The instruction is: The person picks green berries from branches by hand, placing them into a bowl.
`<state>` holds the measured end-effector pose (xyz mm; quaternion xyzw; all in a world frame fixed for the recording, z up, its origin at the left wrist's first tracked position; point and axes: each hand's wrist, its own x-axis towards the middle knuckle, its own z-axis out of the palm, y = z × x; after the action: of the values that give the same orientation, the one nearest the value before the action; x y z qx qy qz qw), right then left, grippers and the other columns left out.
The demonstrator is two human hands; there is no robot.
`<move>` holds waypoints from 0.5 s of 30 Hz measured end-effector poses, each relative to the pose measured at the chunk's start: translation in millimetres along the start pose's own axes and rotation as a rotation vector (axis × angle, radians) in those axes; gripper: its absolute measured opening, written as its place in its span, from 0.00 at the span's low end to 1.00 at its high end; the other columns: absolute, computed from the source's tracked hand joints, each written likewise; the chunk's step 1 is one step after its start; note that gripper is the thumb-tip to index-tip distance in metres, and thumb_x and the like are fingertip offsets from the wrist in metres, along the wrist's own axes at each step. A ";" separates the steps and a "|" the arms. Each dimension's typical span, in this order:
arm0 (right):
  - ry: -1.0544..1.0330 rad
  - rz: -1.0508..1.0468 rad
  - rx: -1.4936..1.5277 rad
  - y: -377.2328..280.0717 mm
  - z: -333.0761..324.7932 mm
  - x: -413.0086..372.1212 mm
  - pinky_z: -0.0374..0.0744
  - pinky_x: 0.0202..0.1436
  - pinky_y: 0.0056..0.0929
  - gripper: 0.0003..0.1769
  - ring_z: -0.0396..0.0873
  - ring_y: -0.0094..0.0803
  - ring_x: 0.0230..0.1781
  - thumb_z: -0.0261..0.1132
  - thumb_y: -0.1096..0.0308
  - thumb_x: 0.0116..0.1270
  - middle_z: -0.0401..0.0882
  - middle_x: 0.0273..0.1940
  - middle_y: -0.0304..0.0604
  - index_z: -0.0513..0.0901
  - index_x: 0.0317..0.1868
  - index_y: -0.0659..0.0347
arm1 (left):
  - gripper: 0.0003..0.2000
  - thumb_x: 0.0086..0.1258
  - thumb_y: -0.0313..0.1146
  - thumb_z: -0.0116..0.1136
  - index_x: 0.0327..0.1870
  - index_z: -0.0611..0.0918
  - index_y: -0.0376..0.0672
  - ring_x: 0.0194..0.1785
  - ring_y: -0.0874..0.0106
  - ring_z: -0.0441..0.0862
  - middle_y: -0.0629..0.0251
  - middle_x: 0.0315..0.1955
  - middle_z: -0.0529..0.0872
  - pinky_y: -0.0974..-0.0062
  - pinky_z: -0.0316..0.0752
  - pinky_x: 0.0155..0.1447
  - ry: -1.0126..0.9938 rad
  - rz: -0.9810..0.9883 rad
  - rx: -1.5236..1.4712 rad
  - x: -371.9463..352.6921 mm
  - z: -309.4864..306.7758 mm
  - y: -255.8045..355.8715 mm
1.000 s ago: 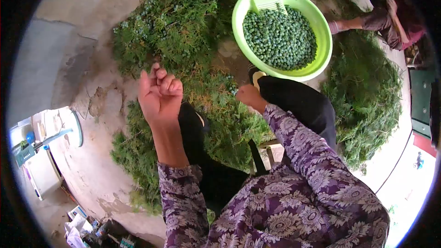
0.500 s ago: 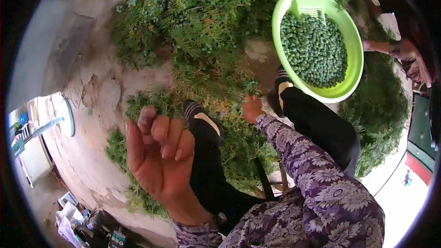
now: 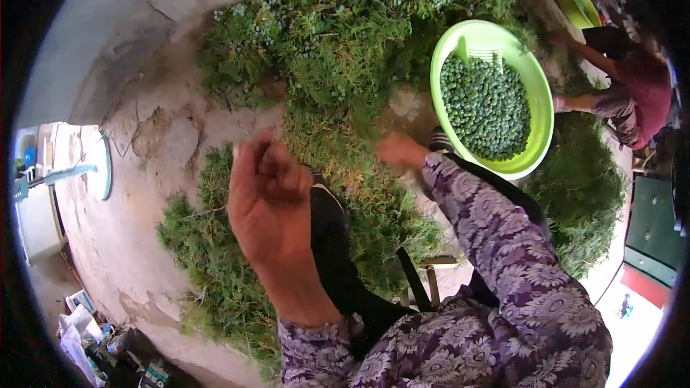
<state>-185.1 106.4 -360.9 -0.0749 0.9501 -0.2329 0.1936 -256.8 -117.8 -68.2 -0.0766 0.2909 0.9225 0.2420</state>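
Observation:
My left hand (image 3: 269, 205) is raised palm up, its fingers loosely curled and apart. No object shows in it, though the fingertips are blurred. My right hand (image 3: 401, 151) is smeared by motion above conifer sprigs (image 3: 363, 194) between my feet; its fingers and anything in them cannot be made out. Beyond it and to the right stands a light-green plastic basin (image 3: 544, 126) holding many small green berries (image 3: 485, 108). A large heap of berry-bearing conifer branches (image 3: 316, 39) lies ahead of both hands.
More cut branches lie left (image 3: 223, 251) and right (image 3: 575, 194) of my legs. At the upper right a person in a dark red top (image 3: 647, 97) sits near another green basin (image 3: 575, 0). Assorted items (image 3: 90, 338) are at the lower left, on the concrete floor (image 3: 122, 244).
The view has shifted, showing more of the other person. My left hand has moved up and right, its fingers curling further. My right hand has lifted from the sprigs and is now blurred.

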 end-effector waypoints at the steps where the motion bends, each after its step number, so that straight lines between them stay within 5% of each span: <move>1: 0.003 -0.002 -0.016 -17.5 -34.4 -7.7 0.73 0.30 0.43 0.13 0.74 0.41 0.23 0.52 0.62 0.58 0.75 0.24 0.46 0.78 0.32 0.62 | 0.13 0.69 0.38 0.44 0.40 0.76 0.37 0.24 0.80 0.62 0.69 0.23 0.71 0.81 0.58 0.28 -0.009 0.008 -0.010 -0.9 2.3 -2.1; 3: 0.103 0.313 0.434 -66.2 -125.2 -26.4 0.75 0.34 0.38 0.15 0.77 0.41 0.28 0.57 0.61 0.56 0.78 0.29 0.48 0.79 0.42 0.60 | 0.11 0.65 0.36 0.51 0.39 0.77 0.37 0.29 0.81 0.69 0.68 0.27 0.76 0.81 0.64 0.33 0.185 0.125 0.227 -2.5 11.9 -9.6; 7: 0.283 0.406 0.425 -130.5 -190.8 -66.1 0.75 0.39 0.35 0.18 0.77 0.42 0.35 0.64 0.63 0.52 0.78 0.36 0.49 0.78 0.45 0.58 | 0.20 0.59 0.35 0.59 0.49 0.72 0.33 0.41 0.77 0.73 0.63 0.38 0.77 0.79 0.69 0.46 0.181 0.248 0.614 -3.2 26.8 -32.8; 9: 0.767 0.063 0.236 -148.8 -191.8 -87.4 0.72 0.45 0.37 0.20 0.74 0.43 0.39 0.66 0.68 0.49 0.76 0.40 0.51 0.77 0.45 0.61 | 0.20 0.59 0.34 0.60 0.49 0.71 0.33 0.43 0.76 0.73 0.63 0.40 0.77 0.79 0.68 0.47 0.155 0.254 0.667 -6.2 38.2 -45.0; 15: 0.767 -0.142 0.051 -189.3 -188.8 -91.6 0.68 0.49 0.44 0.24 0.66 0.49 0.49 0.66 0.67 0.41 0.71 0.47 0.50 0.75 0.43 0.64 | 0.17 0.57 0.28 0.60 0.47 0.73 0.33 0.40 0.78 0.73 0.64 0.37 0.78 0.79 0.69 0.45 0.079 0.167 0.746 -1.8 39.4 -56.8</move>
<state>-167.7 39.1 -87.0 -0.0432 0.9398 -0.2803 -0.1906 -227.4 -55.3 -63.8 0.0051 0.6207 0.7662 0.1661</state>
